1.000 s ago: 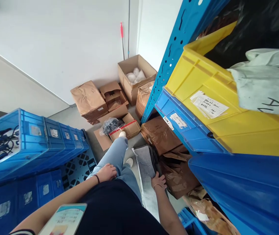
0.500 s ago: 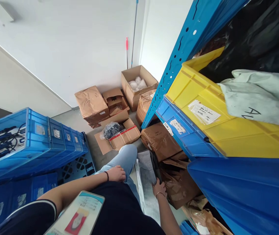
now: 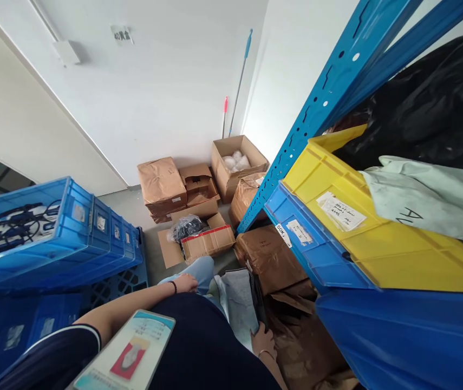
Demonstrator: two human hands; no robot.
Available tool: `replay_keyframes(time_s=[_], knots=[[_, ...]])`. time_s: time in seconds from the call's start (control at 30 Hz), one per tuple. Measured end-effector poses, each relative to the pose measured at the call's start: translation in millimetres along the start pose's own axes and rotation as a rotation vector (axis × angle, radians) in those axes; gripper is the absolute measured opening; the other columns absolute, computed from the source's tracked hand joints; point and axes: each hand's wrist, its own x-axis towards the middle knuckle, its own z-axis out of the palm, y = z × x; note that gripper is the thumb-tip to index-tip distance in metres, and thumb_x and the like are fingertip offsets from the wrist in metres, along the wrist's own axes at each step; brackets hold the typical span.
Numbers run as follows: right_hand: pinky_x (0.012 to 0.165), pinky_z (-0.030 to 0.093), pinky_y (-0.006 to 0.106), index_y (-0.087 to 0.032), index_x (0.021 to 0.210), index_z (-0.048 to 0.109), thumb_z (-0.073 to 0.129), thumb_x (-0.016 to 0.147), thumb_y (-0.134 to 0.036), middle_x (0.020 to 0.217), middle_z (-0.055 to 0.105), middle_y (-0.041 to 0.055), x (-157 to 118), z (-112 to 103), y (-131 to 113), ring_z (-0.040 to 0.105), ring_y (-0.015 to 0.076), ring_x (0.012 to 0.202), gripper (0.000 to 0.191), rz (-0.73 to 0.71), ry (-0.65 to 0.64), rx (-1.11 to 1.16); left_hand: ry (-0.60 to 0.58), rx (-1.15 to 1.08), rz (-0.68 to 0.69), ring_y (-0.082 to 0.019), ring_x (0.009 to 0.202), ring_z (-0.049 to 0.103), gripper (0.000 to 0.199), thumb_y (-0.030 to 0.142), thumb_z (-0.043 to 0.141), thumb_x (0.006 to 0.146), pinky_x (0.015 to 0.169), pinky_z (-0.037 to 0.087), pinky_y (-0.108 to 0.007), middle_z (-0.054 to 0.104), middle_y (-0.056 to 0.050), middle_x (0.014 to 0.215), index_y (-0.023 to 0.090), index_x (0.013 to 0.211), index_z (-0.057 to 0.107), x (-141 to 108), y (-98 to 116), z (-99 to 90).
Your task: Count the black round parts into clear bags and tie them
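My left hand (image 3: 185, 283), a dark bracelet at its wrist, lies on my raised knee in light blue jeans (image 3: 202, 268). It holds nothing, and its fingers rest loosely over the denim. Low beside my right leg, my right hand (image 3: 262, 340) grips the dark side edge of a grey fabric bag (image 3: 237, 298). A toothed black-and-white trim, perhaps a zip, runs along the bag's top edge. Part of the bag is hidden by my body. Brown wrapped packages (image 3: 269, 254) sit just right of it.
Ahead stand an open carton (image 3: 209, 244) with plastic-wrapped black stuff, a wrapped box (image 3: 162, 187) and a carton (image 3: 241, 173) of white items. Blue crates (image 3: 80, 216) line the left. At right, a blue rack post (image 3: 308, 114) borders a yellow bin (image 3: 337, 189) and blue bins (image 3: 397, 330).
My view has tilted up, showing more wall and a sign. My right hand stays on the grey bag's edge, and my left hand stays on my knee.
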Motion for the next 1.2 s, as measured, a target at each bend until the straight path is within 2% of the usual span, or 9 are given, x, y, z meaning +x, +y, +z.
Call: replay_keyframes(time_s=[0.13, 0.27, 0.47, 0.6, 0.7, 0.87, 1.0, 1.1, 1.2], knots=[[0.093, 0.051, 0.047, -0.016, 0.132, 0.053, 0.047, 0.09, -0.029, 0.139, 0.05, 0.0221, 1.4, -1.4, -3.6, 0.056, 0.0346, 0.122, 0.045, 0.002, 0.016, -0.013, 0.006, -0.064, -0.067, -0.016, 0.087, 0.06, 0.02, 0.035, 0.059, 0.092, 0.083, 0.05, -0.035, 0.066, -0.005, 0.094, 0.016, 0.087, 0.063, -1.3, -7.7, -3.5], [0.092, 0.05, 0.047, -0.016, 0.135, 0.049, 0.043, 0.091, -0.028, 0.139, 0.048, 0.0225, -0.9, -5.7, -8.1, 0.053, 0.0336, 0.125, 0.046, 0.002, -0.023, -0.034, -0.032, -0.133, -0.1, -0.016, 0.087, 0.061, 0.022, 0.035, 0.06, 0.091, 0.083, 0.051, -0.036, 0.065, -0.004, 0.092, 0.014, 0.085, 0.062, -11.7, -9.7, -3.2], [0.099, 0.043, 0.043, -0.015, 0.137, 0.045, 0.047, 0.089, -0.028, 0.139, 0.043, 0.0228, 3.1, -5.7, -11.7, 0.045, 0.0315, 0.132, 0.05, 0.034, -0.074, -0.054, -0.149, -0.238, -0.136, -0.015, 0.077, 0.06, 0.023, 0.036, 0.057, 0.093, 0.073, 0.051, -0.032, 0.061, -0.001, 0.084, 0.014, 0.091, 0.062, -33.4, -17.0, 2.0], [0.104, 0.039, 0.043, -0.014, 0.144, 0.036, 0.045, 0.087, -0.025, 0.147, 0.033, 0.0228, -2.4, -2.9, -21.3, 0.037, 0.0325, 0.138, 0.058, 0.049, -0.002, -0.064, -0.225, -0.301, -0.157, -0.012, 0.066, 0.055, 0.025, 0.038, 0.056, 0.093, 0.064, 0.047, -0.027, 0.058, 0.001, 0.074, 0.014, 0.087, 0.061, -44.4, -28.4, 3.1], [0.11, 0.033, 0.042, -0.009, 0.148, 0.027, 0.041, 0.088, -0.026, 0.151, 0.025, 0.0246, -6.5, -2.7, -36.7, 0.03, 0.0331, 0.142, 0.063, 0.07, 0.078, -0.073, -0.263, -0.333, -0.178, -0.011, 0.061, 0.051, 0.025, 0.036, 0.055, 0.093, 0.061, 0.044, -0.026, 0.055, 0.002, 0.07, 0.014, 0.084, 0.06, -46.2, -45.7, 3.8], [0.117, 0.019, 0.047, -0.004, 0.141, 0.038, 0.036, 0.091, -0.028, 0.156, 0.018, 0.0248, 0.5, -1.0, -90.8, 0.014, 0.033, 0.148, 0.056, -0.061, 0.214, -0.147, -0.379, -0.373, -0.157, -0.015, 0.066, 0.057, 0.018, 0.028, 0.055, 0.089, 0.058, 0.04, -0.025, 0.059, 0.0, 0.067, 0.016, 0.076, 0.06, -35.1, -95.7, 7.0], [0.118, 0.017, 0.051, -0.005, 0.134, 0.049, 0.032, 0.093, -0.025, 0.153, 0.028, 0.0228, 15.2, 22.6, -163.2, 0.012, 0.0315, 0.149, 0.049, -0.214, 0.126, -0.103, -0.502, -0.378, -0.106, -0.015, 0.065, 0.057, 0.013, 0.025, 0.059, 0.083, 0.058, 0.041, -0.026, 0.062, -0.001, 0.068, 0.016, 0.074, 0.061, -15.8, -140.7, 14.9], [0.117, 0.027, 0.043, -0.009, 0.133, 0.052, 0.035, 0.091, -0.021, 0.151, 0.036, 0.0182, 31.9, 59.1, -216.2, 0.027, 0.0275, 0.145, 0.047, -0.382, -0.001, 0.038, -0.562, -0.353, -0.066, -0.017, 0.067, 0.059, 0.007, 0.024, 0.062, 0.08, 0.058, 0.041, -0.026, 0.064, 0.0, 0.068, 0.019, 0.076, 0.062, 14.6, -169.6, 26.4], [0.106, 0.043, 0.032, -0.014, 0.131, 0.054, 0.041, 0.088, -0.016, 0.138, 0.053, 0.0139, 58.1, 105.7, -248.7, 0.052, 0.0223, 0.128, 0.045, -0.511, -0.131, 0.204, -0.578, -0.305, -0.023, -0.017, 0.071, 0.062, 0.005, 0.024, 0.065, 0.08, 0.062, 0.044, -0.027, 0.065, -0.001, 0.071, 0.019, 0.08, 0.064, 70.8, -194.7, 46.0]])
